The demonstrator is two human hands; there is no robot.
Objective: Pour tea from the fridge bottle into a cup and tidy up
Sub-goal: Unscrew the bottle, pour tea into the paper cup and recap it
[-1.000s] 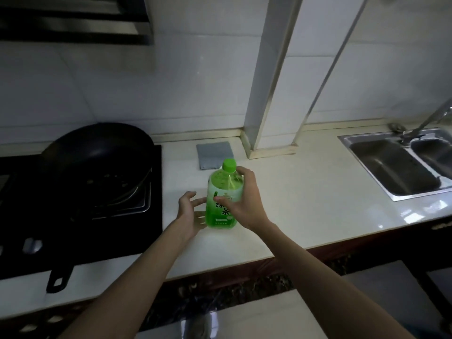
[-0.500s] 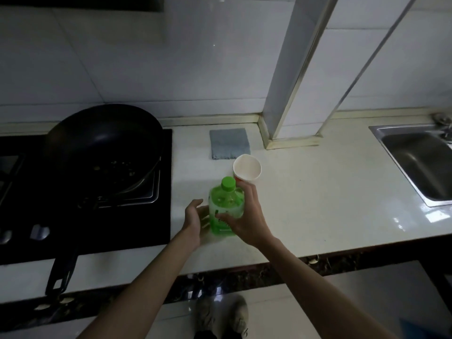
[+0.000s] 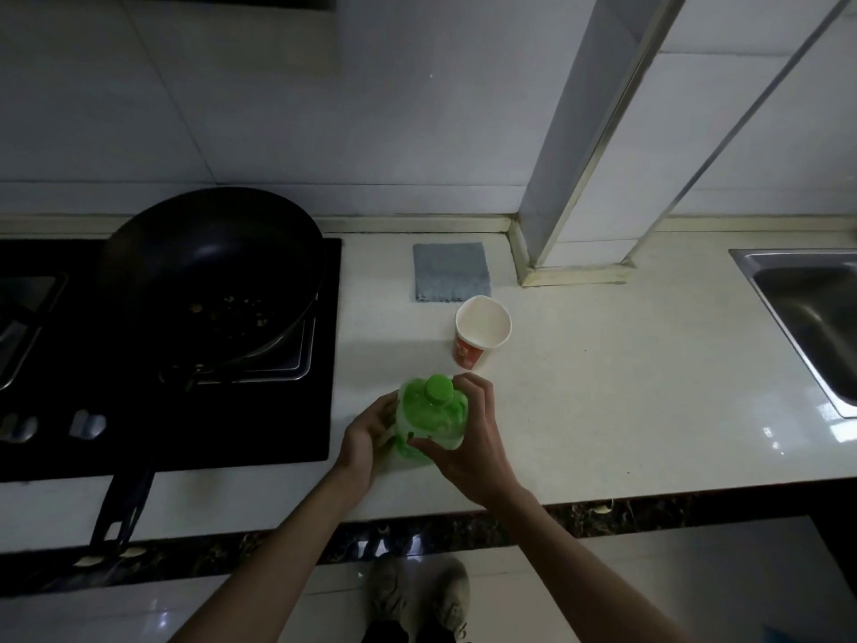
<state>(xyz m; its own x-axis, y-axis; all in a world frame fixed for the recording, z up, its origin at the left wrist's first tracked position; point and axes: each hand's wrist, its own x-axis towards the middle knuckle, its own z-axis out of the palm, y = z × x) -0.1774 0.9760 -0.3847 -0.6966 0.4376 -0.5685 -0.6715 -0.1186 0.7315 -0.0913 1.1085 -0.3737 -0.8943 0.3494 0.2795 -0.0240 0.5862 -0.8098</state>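
Observation:
A green tea bottle (image 3: 431, 417) with its green cap on stands upright on the pale counter (image 3: 603, 410), near the front edge. My right hand (image 3: 468, 445) wraps its right side, fingers curled over the shoulder just under the cap. My left hand (image 3: 366, 433) cups the bottle's left side. A paper cup (image 3: 480, 334), red outside and white inside, stands upright and empty just behind the bottle, a little to the right.
A black stove (image 3: 162, 364) with a dark frying pan (image 3: 208, 276) fills the left; the pan's handle juts past the counter's front edge. A grey cloth (image 3: 450, 271) lies by the wall. A steel sink (image 3: 816, 317) sits at right, a tiled pillar (image 3: 579, 178) behind.
The view has tilted down and shifted left, so the cup came into sight behind the bottle. My left hand closed in from beside the bottle onto its left side.

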